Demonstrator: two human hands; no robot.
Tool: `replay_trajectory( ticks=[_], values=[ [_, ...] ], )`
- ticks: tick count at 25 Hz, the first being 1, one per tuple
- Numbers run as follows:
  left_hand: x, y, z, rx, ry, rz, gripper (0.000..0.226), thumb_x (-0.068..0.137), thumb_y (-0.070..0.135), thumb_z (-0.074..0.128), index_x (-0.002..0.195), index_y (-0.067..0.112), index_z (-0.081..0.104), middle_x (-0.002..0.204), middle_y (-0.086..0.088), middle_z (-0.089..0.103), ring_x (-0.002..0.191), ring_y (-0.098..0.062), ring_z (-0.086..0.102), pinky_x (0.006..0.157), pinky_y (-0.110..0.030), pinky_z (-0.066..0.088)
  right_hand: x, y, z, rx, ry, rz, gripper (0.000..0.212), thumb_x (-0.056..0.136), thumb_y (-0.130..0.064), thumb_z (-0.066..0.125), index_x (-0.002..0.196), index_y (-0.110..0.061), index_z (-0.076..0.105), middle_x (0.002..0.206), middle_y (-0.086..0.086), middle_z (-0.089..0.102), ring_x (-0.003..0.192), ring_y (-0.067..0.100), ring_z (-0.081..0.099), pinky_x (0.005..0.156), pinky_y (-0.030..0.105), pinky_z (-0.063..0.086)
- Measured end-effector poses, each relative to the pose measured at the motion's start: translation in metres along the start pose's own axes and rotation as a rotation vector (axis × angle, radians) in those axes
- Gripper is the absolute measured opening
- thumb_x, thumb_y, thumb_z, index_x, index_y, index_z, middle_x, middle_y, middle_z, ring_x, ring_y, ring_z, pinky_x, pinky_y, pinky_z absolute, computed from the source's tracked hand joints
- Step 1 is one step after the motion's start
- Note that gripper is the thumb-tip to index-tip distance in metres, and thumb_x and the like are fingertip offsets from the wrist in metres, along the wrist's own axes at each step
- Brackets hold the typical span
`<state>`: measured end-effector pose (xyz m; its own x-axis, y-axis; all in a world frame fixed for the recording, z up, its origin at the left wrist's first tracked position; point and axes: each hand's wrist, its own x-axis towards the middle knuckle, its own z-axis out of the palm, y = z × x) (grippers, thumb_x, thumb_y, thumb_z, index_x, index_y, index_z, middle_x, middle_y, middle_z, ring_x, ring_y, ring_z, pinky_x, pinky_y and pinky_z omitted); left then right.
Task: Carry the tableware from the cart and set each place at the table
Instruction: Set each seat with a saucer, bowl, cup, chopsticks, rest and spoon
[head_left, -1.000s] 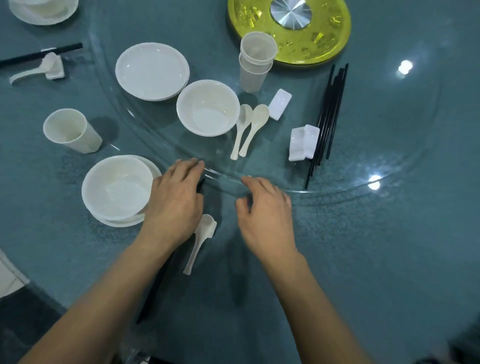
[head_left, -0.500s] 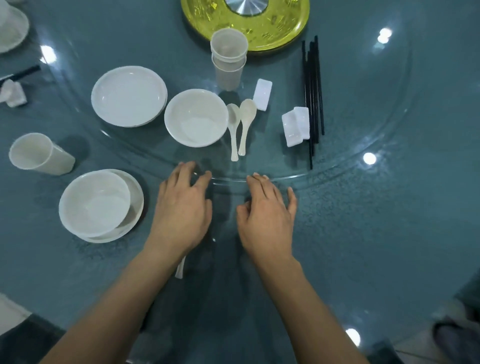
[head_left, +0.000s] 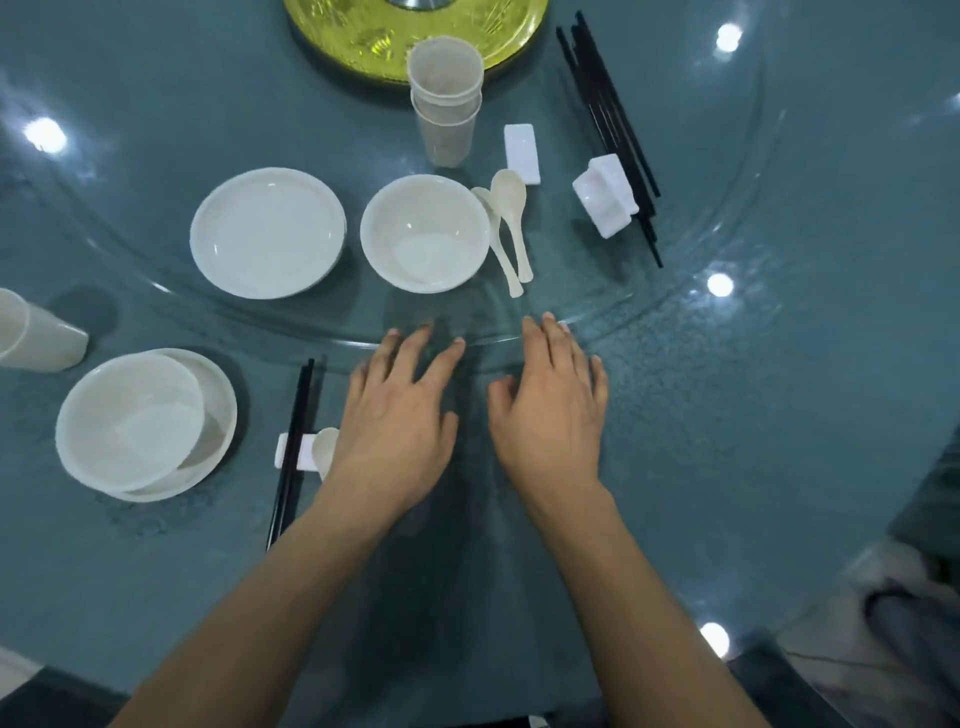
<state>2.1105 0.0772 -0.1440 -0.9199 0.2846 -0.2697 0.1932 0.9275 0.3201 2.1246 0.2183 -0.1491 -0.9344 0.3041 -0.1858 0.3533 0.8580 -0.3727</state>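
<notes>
My left hand (head_left: 397, 415) and my right hand (head_left: 553, 410) lie flat with straight fingers, fingertips on the rim of the glass turntable (head_left: 691, 291), holding nothing. On the turntable sit a white plate (head_left: 267, 232), a white bowl (head_left: 425, 232), two spoons (head_left: 511, 228), stacked cups (head_left: 445, 98), white chopstick rests (head_left: 607, 200) and several black chopsticks (head_left: 613, 124). A set place lies at my left: a bowl on a plate (head_left: 130, 421), a cup (head_left: 31, 338), a pair of chopsticks (head_left: 293, 447) across a rest (head_left: 285, 451), and a spoon (head_left: 324, 449) partly hidden by my left hand.
A yellow-gold disc (head_left: 374, 41) marks the turntable's centre at the top. The teal table (head_left: 727, 467) curves away at the lower right, where the floor and a dark shape show beyond its edge.
The view has shifted right and the turntable's tableware has swung left. My hands stayed on the rim; the left-hand place setting's chopsticks, rest and spoon are now uncovered beside my left hand.
</notes>
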Motion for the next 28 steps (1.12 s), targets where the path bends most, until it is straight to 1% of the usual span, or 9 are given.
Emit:
replay_trajectory(
  ticks=[3,11,17,21,24,28],
  values=[
    [-0.001,0.004,0.002,-0.036,0.022,-0.022,0.07,0.094,0.022,0.052,0.158,0.029,0.025,0.167,-0.004,0.015,0.155,-0.028,0.009,0.122,-0.044,0.015,-0.002,0.005,-0.002,0.018,0.013,-0.009,0.066,0.093,-0.024,0.054,0.155,-0.019,0.034,0.165,-0.001,0.028,0.153,0.016,0.021,0.126,0.046,0.009],
    [-0.011,0.005,0.006,-0.046,0.011,0.003,0.069,0.093,0.021,0.051,0.158,0.024,0.026,0.168,-0.006,0.013,0.155,-0.027,0.008,0.123,-0.041,0.013,-0.01,0.009,-0.004,0.041,0.002,-0.039,0.064,0.093,-0.023,0.055,0.154,-0.02,0.037,0.164,0.0,0.032,0.151,0.017,0.026,0.125,0.046,0.013],
    [-0.014,0.005,0.006,-0.057,0.011,-0.007,0.07,0.092,0.018,0.052,0.157,0.022,0.028,0.168,-0.007,0.015,0.155,-0.027,0.01,0.123,-0.04,0.015,-0.011,0.006,-0.004,0.041,-0.02,-0.052,0.062,0.094,-0.021,0.052,0.154,-0.021,0.037,0.164,0.0,0.031,0.152,0.017,0.024,0.125,0.044,0.011],
    [-0.013,0.007,0.006,-0.055,0.007,0.003,0.069,0.092,0.019,0.052,0.157,0.022,0.028,0.167,-0.006,0.015,0.155,-0.026,0.011,0.122,-0.039,0.016,-0.011,0.007,-0.005,0.016,-0.066,-0.06,0.062,0.096,-0.023,0.049,0.156,-0.022,0.033,0.166,-0.002,0.027,0.152,0.016,0.021,0.125,0.043,0.009],
    [-0.011,0.01,0.008,-0.026,0.0,0.028,0.069,0.091,0.02,0.052,0.157,0.021,0.03,0.167,-0.003,0.017,0.155,-0.025,0.013,0.121,-0.039,0.018,-0.008,0.011,-0.006,0.013,-0.068,-0.021,0.065,0.095,-0.023,0.05,0.157,-0.02,0.031,0.166,-0.001,0.026,0.151,0.018,0.024,0.124,0.042,0.011],
    [-0.006,0.014,0.011,-0.001,-0.005,0.054,0.068,0.091,0.021,0.052,0.156,0.021,0.031,0.167,-0.001,0.019,0.155,-0.024,0.013,0.121,-0.04,0.019,-0.001,0.021,-0.01,0.027,-0.043,0.012,0.066,0.093,-0.022,0.052,0.156,-0.018,0.032,0.165,-0.001,0.029,0.15,0.019,0.027,0.123,0.042,0.014]
  ],
)
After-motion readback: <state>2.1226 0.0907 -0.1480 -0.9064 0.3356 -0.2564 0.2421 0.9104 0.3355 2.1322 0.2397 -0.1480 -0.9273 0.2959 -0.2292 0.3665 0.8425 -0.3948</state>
